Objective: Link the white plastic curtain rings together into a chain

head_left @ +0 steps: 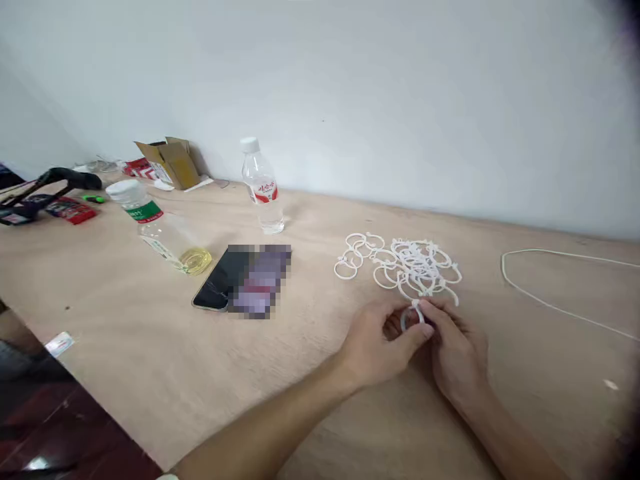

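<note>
Forearms (295, 410), bare, slant inward from the lower edge over a table (200, 373) of pale, matte wood with faint grain, the two hands meeting right of center. The left hand (373, 347) curves its fingers around a slim, smooth white ring (403, 321), thumb stretched across toward the other palm; the right hand (457, 353) angles in from its side, thumb and forefinger drawn to the ring's upper part. Both grasp the ring, held upright between them; the remaining fingertips are hidden. Just beyond the knuckles lies a tangled pile of matching rings (417, 263), thin hoops with small knobby ends, a few loose rings (346, 278) spread to its left. A pale cord (550, 304) forms a narrow loop on the right. Left of the hands, a flat phone (213, 283) with a glossy black face lies beside a pixelated patch. Farther along stand a clear bottle (155, 233) with yellowish liquid at its base and a second, red-labeled bottle (266, 213) with a white cap. An open cardboard box (185, 167), flaps raised, sits near a plain whitish wall (400, 100).
</note>
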Action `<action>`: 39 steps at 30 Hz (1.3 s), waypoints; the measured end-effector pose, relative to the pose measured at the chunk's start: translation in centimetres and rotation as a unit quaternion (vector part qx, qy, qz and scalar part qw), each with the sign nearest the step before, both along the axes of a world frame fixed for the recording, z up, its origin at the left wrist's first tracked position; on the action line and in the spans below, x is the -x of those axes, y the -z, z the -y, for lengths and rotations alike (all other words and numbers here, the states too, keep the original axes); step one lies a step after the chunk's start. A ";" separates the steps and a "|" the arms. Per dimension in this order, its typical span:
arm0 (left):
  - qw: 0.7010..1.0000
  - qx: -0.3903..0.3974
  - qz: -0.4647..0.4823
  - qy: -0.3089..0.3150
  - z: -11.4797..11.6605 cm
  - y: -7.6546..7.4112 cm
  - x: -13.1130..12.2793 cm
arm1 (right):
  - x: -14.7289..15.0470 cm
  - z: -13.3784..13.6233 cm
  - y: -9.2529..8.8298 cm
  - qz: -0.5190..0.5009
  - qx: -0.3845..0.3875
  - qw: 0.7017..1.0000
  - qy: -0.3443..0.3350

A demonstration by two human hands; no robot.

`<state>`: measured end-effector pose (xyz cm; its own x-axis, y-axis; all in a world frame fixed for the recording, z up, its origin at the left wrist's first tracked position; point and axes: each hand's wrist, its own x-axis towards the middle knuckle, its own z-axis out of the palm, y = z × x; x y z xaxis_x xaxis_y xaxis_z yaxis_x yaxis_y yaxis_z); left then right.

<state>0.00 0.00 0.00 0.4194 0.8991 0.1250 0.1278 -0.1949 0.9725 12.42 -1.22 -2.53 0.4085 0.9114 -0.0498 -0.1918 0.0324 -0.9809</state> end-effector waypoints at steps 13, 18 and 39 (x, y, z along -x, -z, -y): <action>0.998 -0.047 -0.028 -0.025 0.0 -0.4 0.4 | 0.2 -0.1 -0.6 0.033 0.017 0.999 -0.035; 0.999 -0.008 -0.010 -0.049 0.1 -0.5 0.3 | 0.3 -0.1 -1.3 -0.011 0.023 0.998 -0.058; 0.997 -0.048 -0.040 -0.036 -0.1 0.0 0.7 | 0.2 -0.2 -0.8 -0.002 0.019 0.996 -0.084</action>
